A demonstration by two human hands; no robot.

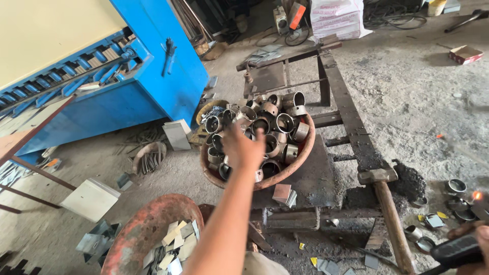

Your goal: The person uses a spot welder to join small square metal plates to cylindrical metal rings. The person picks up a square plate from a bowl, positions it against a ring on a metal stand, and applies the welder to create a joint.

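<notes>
The left hand [243, 147] is stretched out, fingers loosely spread and grasping nothing, over the near rim of a round rust-brown metal basin [300, 158] heaped with short grey steel rings [277, 125], some of which are touched or nearly touched by the fingertips. At the lower right edge, the right hand [476, 244] is seen clenched around a dark handle [456, 250], with a small orange glow [477, 195] just above it and loose rings on the ground beside it. Between the two hands a wooden-handled sledgehammer [387, 203] is laid against the dark steel frame [346, 112] carrying the basin, while nearer the body a rusty round pan [137, 229] filled with flat grey metal pieces is set, and a blue machine [153, 61] stands well apart, beyond the left hand.
</notes>
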